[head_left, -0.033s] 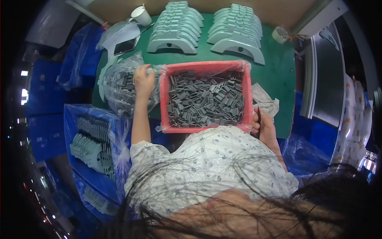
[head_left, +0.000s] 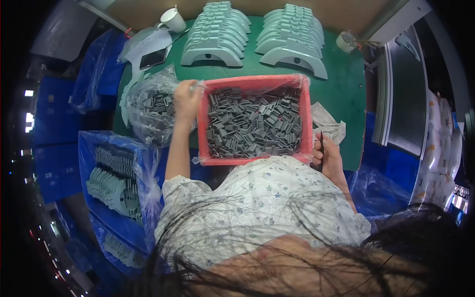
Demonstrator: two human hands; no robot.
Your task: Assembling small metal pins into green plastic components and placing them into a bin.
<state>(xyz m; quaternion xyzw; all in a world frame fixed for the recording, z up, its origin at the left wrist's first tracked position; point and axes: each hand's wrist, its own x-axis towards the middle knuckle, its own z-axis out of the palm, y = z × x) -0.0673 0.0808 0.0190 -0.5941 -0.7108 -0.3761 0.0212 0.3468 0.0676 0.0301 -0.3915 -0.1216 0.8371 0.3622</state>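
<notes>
My left hand point(head_left: 185, 103) is between a clear plastic bag point(head_left: 143, 116) of small grey plastic pieces and the left rim of a red bin point(head_left: 202, 123). Its fingers are bent together beside clear film, and whatever they hold is hidden. Many small grey plastic pieces point(head_left: 255, 123) fill the bin, which has film over its rim. At the bin's right side, my right hand point(head_left: 330, 157) is closed round a slim black pointed tool point(head_left: 322, 143), tip upward; its exact kind does not show.
Two rows of pale green curved parts point(head_left: 213, 58) stand at the back of the green table point(head_left: 341, 94). A white mug point(head_left: 173, 21), a phone point(head_left: 153, 58) and a small jar point(head_left: 346, 42) sit around them. A crumpled cloth point(head_left: 329, 123) lies right; a lined blue crate point(head_left: 89, 153) stands left.
My left hand has shifted right, from over the bag toward the bin's left rim, and its fingers have drawn together. My right hand keeps the black tool in nearly the same place.
</notes>
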